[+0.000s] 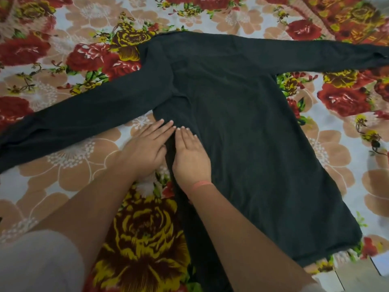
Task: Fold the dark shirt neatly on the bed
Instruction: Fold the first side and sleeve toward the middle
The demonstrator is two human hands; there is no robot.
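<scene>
The dark long-sleeved shirt [242, 127] lies spread flat on the bed, collar end away from me, both sleeves stretched out to the left and right. My left hand [147, 148] rests flat at the shirt's left side edge, fingers together, partly on the sheet. My right hand [190, 159] lies flat on the shirt body just beside it, a pink band on its wrist. Neither hand grips the cloth; both press down on it near the left armpit.
The bed is covered by a flowered sheet [73, 165] in red, yellow and tan. The bed's edge and a strip of floor [362, 279] show at the lower right. A pale sleeve or cloth [35, 264] fills the lower left corner.
</scene>
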